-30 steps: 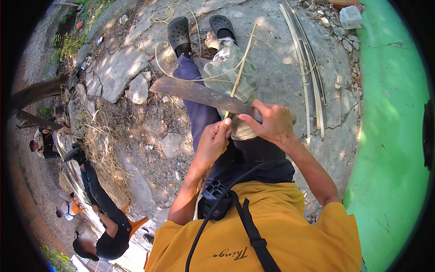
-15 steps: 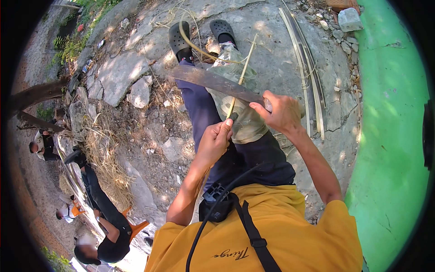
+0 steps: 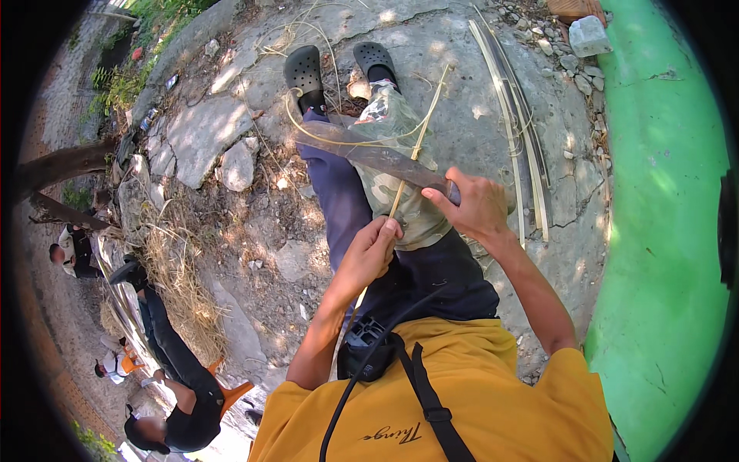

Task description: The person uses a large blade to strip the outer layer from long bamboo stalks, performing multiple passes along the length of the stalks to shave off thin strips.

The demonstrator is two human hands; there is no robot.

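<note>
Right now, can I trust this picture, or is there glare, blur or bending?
Head view, middle: blade and thin strip look fairly sharp; head view, ground: dappled sun and shade on the concrete, a pale patch at lower left nearly washed out; head view, right: green wall bowed by the fisheye.

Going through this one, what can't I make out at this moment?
In the head view:
- Pale strip: the part within the left hand is hidden by its grip.
- Broad knife: its handle is mostly covered by the right hand.
- Dark object at the right: cut off by the fisheye rim.
- Lower-left person in white: hands too small.
</note>
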